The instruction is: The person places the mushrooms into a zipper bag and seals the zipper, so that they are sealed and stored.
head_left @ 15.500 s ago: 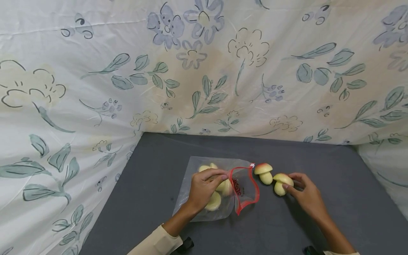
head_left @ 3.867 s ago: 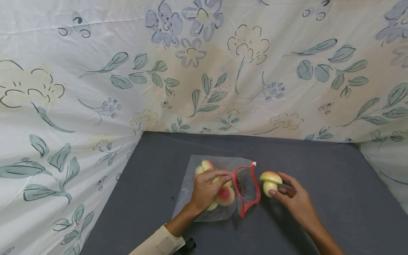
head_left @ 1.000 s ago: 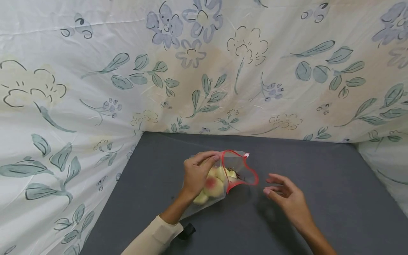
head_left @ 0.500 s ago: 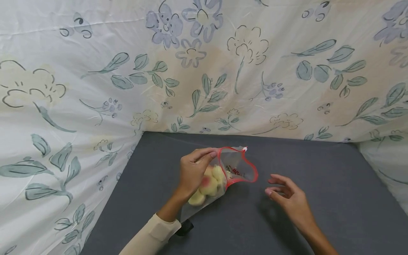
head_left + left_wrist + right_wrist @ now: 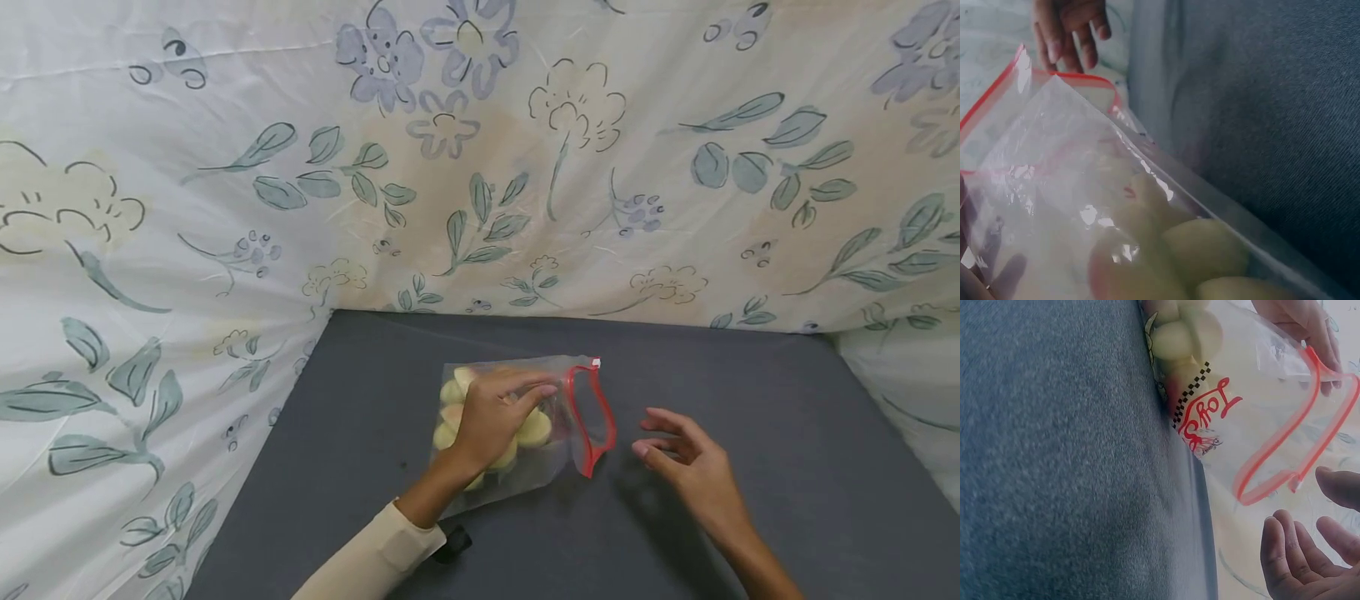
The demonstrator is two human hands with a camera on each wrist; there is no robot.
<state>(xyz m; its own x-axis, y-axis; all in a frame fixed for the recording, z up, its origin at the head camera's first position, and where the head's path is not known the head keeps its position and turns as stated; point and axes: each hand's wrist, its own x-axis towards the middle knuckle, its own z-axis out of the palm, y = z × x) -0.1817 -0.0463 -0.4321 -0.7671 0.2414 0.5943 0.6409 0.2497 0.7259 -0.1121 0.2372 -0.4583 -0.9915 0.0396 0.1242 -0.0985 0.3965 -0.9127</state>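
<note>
In the head view my left hand (image 5: 491, 417) pinches the upper layer of a clear zip bag (image 5: 558, 475) near its mouth. The bag's red zip strip (image 5: 611, 425) gapes toward the right, with a white slider (image 5: 596, 362) at its far corner. Inside lie several pale yellow toy mushrooms (image 5: 534, 429) with reddish caps, partly hidden by my left hand. My right hand (image 5: 693, 467) hovers right of the mouth with loosely bent fingers and holds nothing. The right wrist view shows red lettering (image 5: 1210, 412) on the bag, its mouth close to my right fingertips (image 5: 1274, 531).
The bag is on a dark grey table (image 5: 712, 375). Floral cloth (image 5: 480, 167) hangs behind the table and along its left side. A black wrist device (image 5: 453, 543) sits below the left sleeve (image 5: 382, 554).
Two loose mushrooms right of the bag went inside; my right hand let go of the last. My left hand lifted and tilted the bag's mouth, then lowered it rightward, and the mushrooms slid deeper.
</note>
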